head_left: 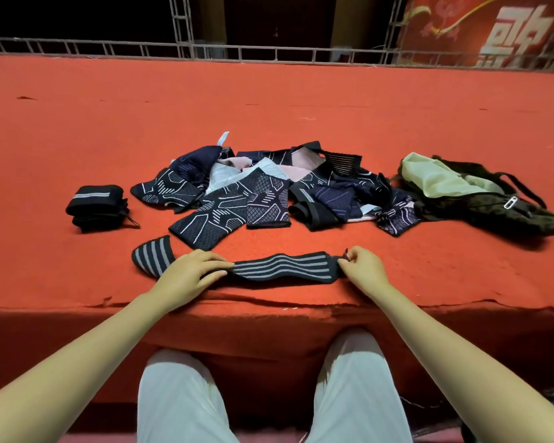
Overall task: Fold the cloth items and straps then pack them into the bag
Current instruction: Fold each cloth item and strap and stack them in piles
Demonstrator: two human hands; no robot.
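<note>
With our left hand (191, 271) pressing flat mid-strap and our right hand (363, 266) pinching the end of the striped strap (280, 266) at lower centre, we should fold evenly leftward, edges aligned.

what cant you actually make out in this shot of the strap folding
Head view only:
- Middle of the striped strap: covered by the left hand.
- The strap's right end: hidden in the pinch of the right hand.
- Inside of the bag: only pale lining shows; contents hidden by its own folds.
- The cloth pile: pieces overlap, so no count.
- The folded strap: its underside and layers are hidden.
</note>
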